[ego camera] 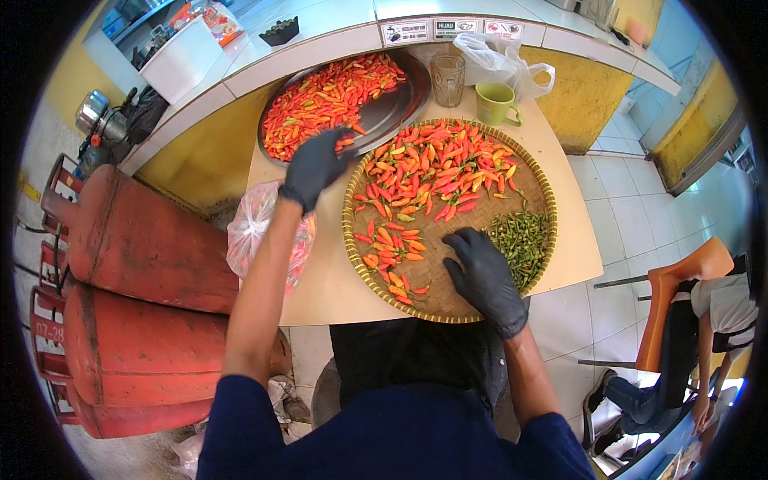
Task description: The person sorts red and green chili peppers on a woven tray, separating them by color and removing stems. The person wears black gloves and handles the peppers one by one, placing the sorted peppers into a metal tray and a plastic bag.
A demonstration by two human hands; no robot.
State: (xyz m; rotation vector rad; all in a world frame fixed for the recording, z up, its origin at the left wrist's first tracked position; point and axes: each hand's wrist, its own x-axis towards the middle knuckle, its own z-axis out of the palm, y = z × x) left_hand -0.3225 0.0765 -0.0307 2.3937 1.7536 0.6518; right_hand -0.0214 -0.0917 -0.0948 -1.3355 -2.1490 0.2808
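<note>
My left hand (315, 168), in a black glove, is over the near edge of a round metal tray (384, 123) heaped with red and orange chili peppers (333, 99). It looks blurred, and its fingertips are partly hidden, so whether they hold a pepper is unclear. On the table a woven bamboo tray (432, 231) carries red chilies with green stems (441, 162) at its far side and a smaller group (390, 246) at left. Green chili stems (522, 243) lie piled at its right. Beside that pile my gloved right hand (486, 279) hovers low, thumb and fingers apart, nothing visible between them.
A tied plastic bag of chilies (255, 228) sits left on the table (324, 300). Behind the bamboo tray stand a glass mug (447, 81), a green cup (495, 103) and a white plastic bag (498, 60). Red gas cylinders (150, 246) lie left. At right, a person sits on an orange chair (678, 300).
</note>
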